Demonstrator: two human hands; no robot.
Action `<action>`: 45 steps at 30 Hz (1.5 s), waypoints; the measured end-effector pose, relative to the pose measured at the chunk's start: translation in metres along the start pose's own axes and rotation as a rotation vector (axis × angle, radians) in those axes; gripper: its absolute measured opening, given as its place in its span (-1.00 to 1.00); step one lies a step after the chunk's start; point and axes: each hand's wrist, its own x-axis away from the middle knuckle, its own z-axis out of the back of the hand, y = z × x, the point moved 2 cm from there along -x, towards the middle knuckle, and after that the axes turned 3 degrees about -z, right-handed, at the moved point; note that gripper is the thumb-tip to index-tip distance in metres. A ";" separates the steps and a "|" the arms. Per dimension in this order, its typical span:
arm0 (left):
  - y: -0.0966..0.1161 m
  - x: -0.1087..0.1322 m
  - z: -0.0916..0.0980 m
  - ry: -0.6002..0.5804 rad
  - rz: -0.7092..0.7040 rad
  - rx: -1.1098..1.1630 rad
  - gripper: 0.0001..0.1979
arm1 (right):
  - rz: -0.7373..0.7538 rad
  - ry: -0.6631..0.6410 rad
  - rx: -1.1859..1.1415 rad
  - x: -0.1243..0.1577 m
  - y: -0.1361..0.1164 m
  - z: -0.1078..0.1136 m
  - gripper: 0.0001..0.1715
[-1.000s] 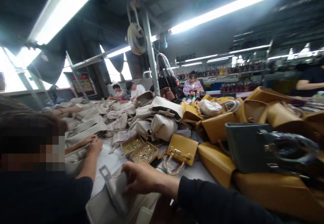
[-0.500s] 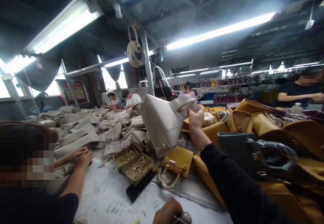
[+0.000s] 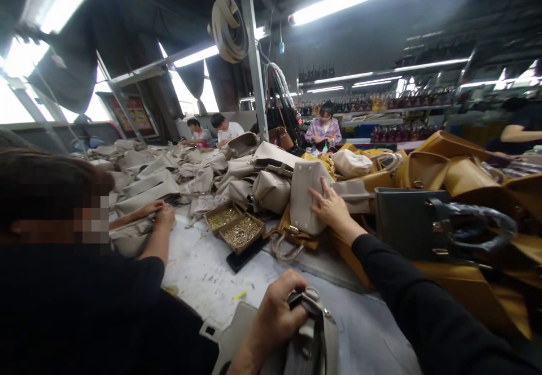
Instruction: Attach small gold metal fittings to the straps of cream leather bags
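My right hand (image 3: 331, 205) reaches out with its fingers spread on the studded base of a light grey handbag (image 3: 305, 197). That bag lies tipped on the pile, its base turned towards me. Close to me, my left hand (image 3: 279, 310) is closed round the upper edge of another light grey handbag (image 3: 328, 335), near a metal ring. The lower part of this second bag runs out of view. A small mustard handbag (image 3: 285, 231) with wrapped handles lies partly beneath the first bag.
Two boxes of brass-coloured hardware (image 3: 242, 232) stand by a dark flat object (image 3: 245, 255) on the white table (image 3: 199, 262). Grey bag pieces (image 3: 148, 180) heap up at the left beside a co-worker's hands (image 3: 164, 212). Mustard bags and a dark grey handbag (image 3: 402, 219) crowd the right.
My right hand has lowered the light grey handbag from the air onto the pile and loosened its grip. My view has tipped down, showing more of my left hand and its bag.
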 end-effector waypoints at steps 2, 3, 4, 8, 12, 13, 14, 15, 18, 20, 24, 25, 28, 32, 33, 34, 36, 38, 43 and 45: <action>0.002 0.000 0.004 -0.014 -0.018 0.031 -0.83 | -0.013 -0.006 -0.011 -0.008 -0.003 -0.001 -0.30; 0.004 0.000 0.005 -0.026 -0.032 0.047 -0.76 | -0.019 -0.003 -0.014 -0.010 -0.005 0.001 -0.29; 0.006 0.001 0.006 -0.045 -0.051 0.061 -0.67 | -0.025 0.003 -0.017 -0.011 -0.007 0.003 -0.27; 0.020 0.008 0.012 -0.095 -0.178 0.074 -0.49 | -0.055 0.064 -0.057 -0.003 -0.015 0.009 -0.17; 0.037 0.005 0.037 -0.007 -0.118 0.083 -0.61 | -0.069 0.089 -0.148 0.009 -0.012 0.009 -0.03; 0.040 0.000 0.046 0.057 -0.059 0.099 -0.65 | -0.072 0.084 -0.167 0.011 -0.010 0.010 -0.03; 0.040 -0.005 0.056 0.149 0.007 0.116 -0.68 | -0.079 0.083 -0.182 0.012 -0.008 0.011 -0.03; 0.038 -0.010 0.068 0.274 0.074 0.135 -0.69 | -0.092 0.090 -0.194 0.013 -0.005 0.013 -0.05; 0.018 -0.017 0.102 0.814 0.280 0.139 -0.69 | -0.156 0.177 -0.244 0.015 0.001 0.026 -0.07; -0.004 -0.009 0.118 1.103 0.437 0.097 -0.67 | -0.177 0.276 -0.313 0.019 0.003 0.042 -0.09; -0.037 0.024 0.123 1.209 0.601 -0.001 -0.68 | -0.145 0.458 -0.554 0.056 -0.011 0.087 -0.49; -0.041 0.032 0.121 1.192 0.618 -0.028 -0.70 | -0.121 0.458 -0.638 0.074 -0.019 0.099 -0.63; -0.048 0.046 0.115 1.118 0.631 -0.132 -0.75 | -0.047 0.381 -0.828 0.143 -0.054 0.125 -0.84; -0.046 0.044 0.115 0.984 0.605 -0.318 -0.85 | 0.382 0.167 -0.849 0.238 -0.113 0.128 -0.89; -0.044 0.041 0.117 0.941 0.593 -0.372 -0.87 | 0.529 0.123 -0.808 0.257 -0.126 0.123 -0.86; -0.041 0.039 0.119 0.894 0.580 -0.427 -0.88 | 0.648 0.082 -0.768 0.272 -0.137 0.117 -0.82; -0.032 0.033 0.122 0.795 0.556 -0.530 -0.91 | 0.750 0.002 -0.675 0.291 -0.150 0.102 -0.75; -0.018 0.027 0.126 0.697 0.535 -0.613 -0.93 | 0.718 -0.057 -0.582 0.298 -0.152 0.089 -0.57; 0.032 0.014 0.137 0.407 0.418 -0.814 -0.68 | 0.474 0.067 -0.449 0.290 -0.118 0.083 -0.58; 0.053 0.010 0.141 0.227 0.377 -0.926 -0.67 | 0.329 0.152 -0.417 0.282 -0.097 0.088 -0.61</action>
